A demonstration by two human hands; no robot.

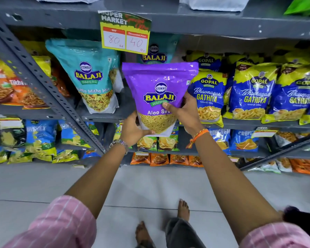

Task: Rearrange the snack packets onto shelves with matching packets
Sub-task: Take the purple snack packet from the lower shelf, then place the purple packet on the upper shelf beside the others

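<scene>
Item: purple packet (pixel 157 90), upright, long axis vertical. Clamped between left hand (pixel 132 129) at its lower corner and right hand (pixel 183 111) at its right edge. Held before the shelf (pixel 104 115), teal packet (pixel 91 76) just left, blue packets (pixel 249 90) right.

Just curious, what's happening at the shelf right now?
Left hand, right hand both gripping purple packet. Held before shelf, not placed. Teal packet alongside; nothing blocking.
</scene>
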